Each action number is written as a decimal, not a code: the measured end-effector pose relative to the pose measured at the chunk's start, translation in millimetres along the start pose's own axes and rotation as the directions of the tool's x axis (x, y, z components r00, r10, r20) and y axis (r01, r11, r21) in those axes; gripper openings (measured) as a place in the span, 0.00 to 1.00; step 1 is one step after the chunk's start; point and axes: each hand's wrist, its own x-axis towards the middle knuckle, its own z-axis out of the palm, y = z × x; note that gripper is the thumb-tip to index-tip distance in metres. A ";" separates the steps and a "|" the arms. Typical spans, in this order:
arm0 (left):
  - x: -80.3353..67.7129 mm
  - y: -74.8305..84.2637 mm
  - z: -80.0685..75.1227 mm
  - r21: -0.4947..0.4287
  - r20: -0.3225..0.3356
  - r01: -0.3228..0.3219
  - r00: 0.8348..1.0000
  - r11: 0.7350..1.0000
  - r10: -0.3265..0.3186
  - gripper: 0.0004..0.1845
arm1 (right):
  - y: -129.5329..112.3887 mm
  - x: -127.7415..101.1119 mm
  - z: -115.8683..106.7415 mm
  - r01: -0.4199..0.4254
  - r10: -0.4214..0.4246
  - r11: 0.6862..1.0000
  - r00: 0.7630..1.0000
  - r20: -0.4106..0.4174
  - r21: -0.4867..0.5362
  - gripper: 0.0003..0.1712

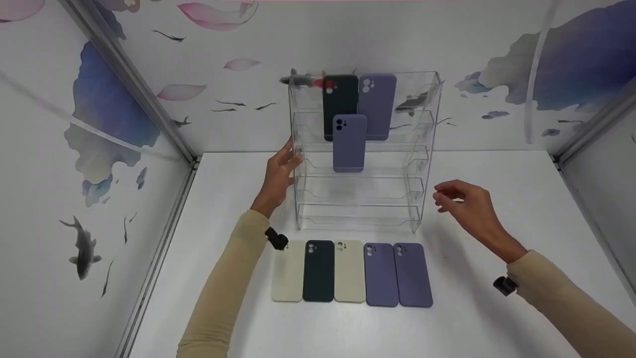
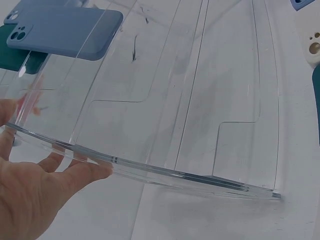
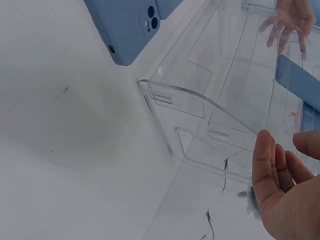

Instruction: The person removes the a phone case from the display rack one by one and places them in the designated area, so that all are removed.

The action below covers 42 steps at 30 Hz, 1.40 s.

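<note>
A clear acrylic display stand (image 1: pixel 360 216) with stepped shelves stands upright on the table. My left hand (image 1: pixel 279 174) grips its left side panel, thumb toward the front and fingers around the panel's edge; the left wrist view shows this hand (image 2: pixel 47 185) at the panel too. My right hand (image 1: pixel 469 206) hovers beside the stand's right side, fingers loosely bent and nothing between them. On the top shelf stand a dark green phone case (image 1: pixel 340 97) and a purple phone case (image 1: pixel 378 107). Another purple phone case (image 1: pixel 349 146) stands one shelf lower, overlapping both.
In front of the stand, phone cases lie side by side: a cream case (image 1: pixel 288 273), a dark green case (image 1: pixel 318 273), another cream case (image 1: pixel 350 273) and two purple cases (image 1: pixel 381 276). Printed white walls (image 1: pixel 238 129) enclose the white table (image 1: pixel 238 179) at the back and sides.
</note>
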 end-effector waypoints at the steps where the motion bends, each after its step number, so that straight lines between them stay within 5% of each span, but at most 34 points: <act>1: -0.3 -0.1 -0.1 0.005 0.000 0.000 1.000 1.000 0.000 0.37 | -1.8 2.1 -0.1 0.007 -0.007 1.000 1.000 -0.004 -0.001 0.11; 42: -0.2 -1.2 -0.4 -0.011 0.020 -0.027 0.999 1.000 0.027 0.36 | -47.3 65.0 5.9 0.126 -0.127 0.992 0.991 -0.032 -0.015 0.12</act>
